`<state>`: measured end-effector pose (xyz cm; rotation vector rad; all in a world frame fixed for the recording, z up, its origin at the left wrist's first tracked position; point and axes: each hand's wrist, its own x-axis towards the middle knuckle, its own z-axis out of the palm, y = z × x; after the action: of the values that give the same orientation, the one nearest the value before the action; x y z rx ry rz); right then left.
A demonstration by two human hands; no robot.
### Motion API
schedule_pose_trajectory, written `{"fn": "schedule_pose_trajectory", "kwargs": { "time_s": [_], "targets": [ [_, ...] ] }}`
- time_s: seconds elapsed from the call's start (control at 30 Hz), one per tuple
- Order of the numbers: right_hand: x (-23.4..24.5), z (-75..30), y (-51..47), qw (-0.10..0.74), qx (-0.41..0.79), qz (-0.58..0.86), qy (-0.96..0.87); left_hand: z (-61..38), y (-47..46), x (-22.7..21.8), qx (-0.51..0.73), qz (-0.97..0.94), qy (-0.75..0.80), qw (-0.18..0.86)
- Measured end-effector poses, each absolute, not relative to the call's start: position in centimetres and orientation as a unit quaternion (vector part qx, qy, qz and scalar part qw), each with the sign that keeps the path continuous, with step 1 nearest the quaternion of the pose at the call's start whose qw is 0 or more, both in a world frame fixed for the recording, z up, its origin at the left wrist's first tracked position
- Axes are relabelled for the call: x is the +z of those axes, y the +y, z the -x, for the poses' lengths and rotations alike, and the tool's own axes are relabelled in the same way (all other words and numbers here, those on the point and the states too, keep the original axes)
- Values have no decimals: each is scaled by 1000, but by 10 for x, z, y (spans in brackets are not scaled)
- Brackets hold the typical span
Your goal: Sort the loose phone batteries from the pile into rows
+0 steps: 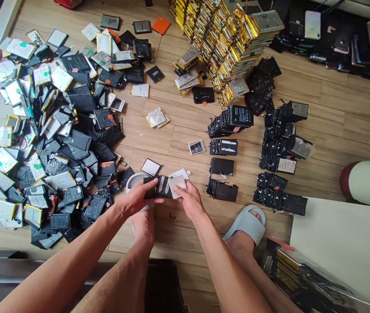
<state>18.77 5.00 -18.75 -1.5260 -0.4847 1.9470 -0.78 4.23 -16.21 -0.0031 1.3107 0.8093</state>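
Note:
My left hand [143,194] is closed round black phone batteries [163,187], the front one marked with whitish strips. In my right hand [189,198] a pale grey phone battery [177,186] is pinched under the thumb, overlapping the right end of the black ones. Just behind my fingers another white battery [181,173] shows in part; whether I hold it or it lies on the floor, I cannot tell. A white-faced battery with a dark edge [151,167] lies flat beyond my left hand. Farther right, a grey labelled battery [196,147] rests alone on the floor.
A big loose heap of mixed batteries [74,143] covers the left floor. Tall yellow-edged stacks [220,39] stand at the back. Rows of black batteries [223,166] run to the right, with more rows [278,148] beyond. Phones [312,24] lie at upper right. My slippered foot [247,224] is near the rows.

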Motion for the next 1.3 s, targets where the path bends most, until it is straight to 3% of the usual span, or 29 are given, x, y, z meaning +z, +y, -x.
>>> {"fn": "schedule_pose_trajectory", "kwargs": {
  "time_s": [0.2, 0.5, 0.63, 0.77, 0.97, 1.1, 1.3],
  "targets": [
    [-191, -185, 51, 355, 711, 591, -140, 15, 35, -169, 384, 25, 557, 736],
    [-176, -160, 31, 365, 747, 549, -89, 4, 39, -164, 398, -48, 639, 656],
    [-174, -163, 21, 319, 765, 545, -124, 7, 41, -162, 396, -66, 662, 634],
    [-179, -187, 24, 221, 763, 530, -296, 20, 47, -162, 378, -88, 688, 614],
    [-171, -206, 52, 215, 670, 560, -438, 34, 53, -153, 265, -188, 673, 664],
    [-169, -192, 57, 149, 659, 522, -520, 29, 48, -153, 293, -137, 642, 695],
    [-181, -160, 32, 276, 694, 573, -337, 16, 40, -158, 381, -20, 654, 653]
  ]
}}
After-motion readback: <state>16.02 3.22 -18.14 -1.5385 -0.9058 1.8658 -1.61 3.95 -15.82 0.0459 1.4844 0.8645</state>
